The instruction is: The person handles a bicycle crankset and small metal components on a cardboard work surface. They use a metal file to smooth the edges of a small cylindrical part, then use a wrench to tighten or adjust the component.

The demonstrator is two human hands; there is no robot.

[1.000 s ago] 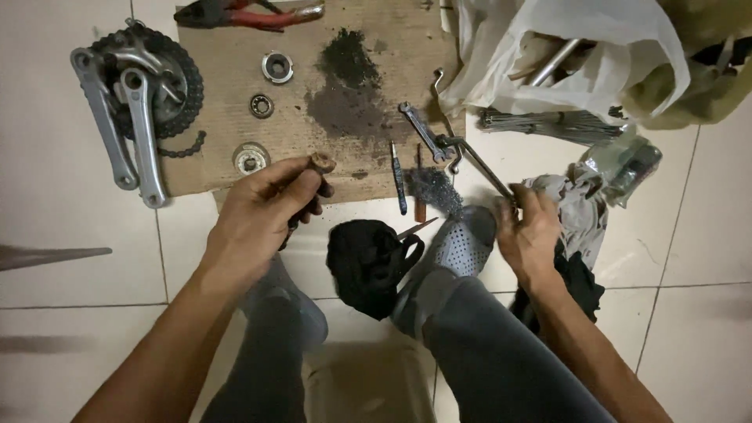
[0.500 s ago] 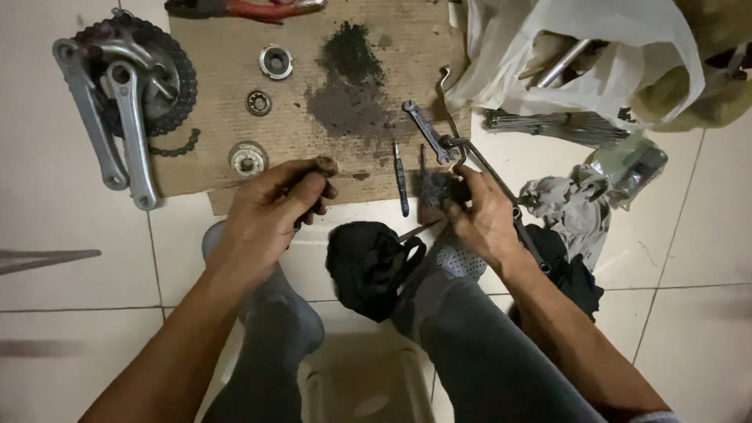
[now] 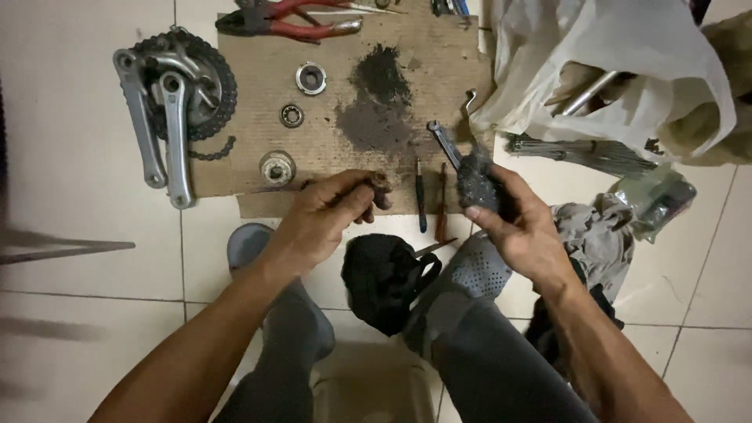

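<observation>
Over cardboard (image 3: 258,168), both hands (image 3: 333,207) curl, gripping parts

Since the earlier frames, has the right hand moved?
Yes. The right hand came in from the grey rags on the person's right towards the cardboard sheet, and now holds a dark greasy rag at its edge.
</observation>
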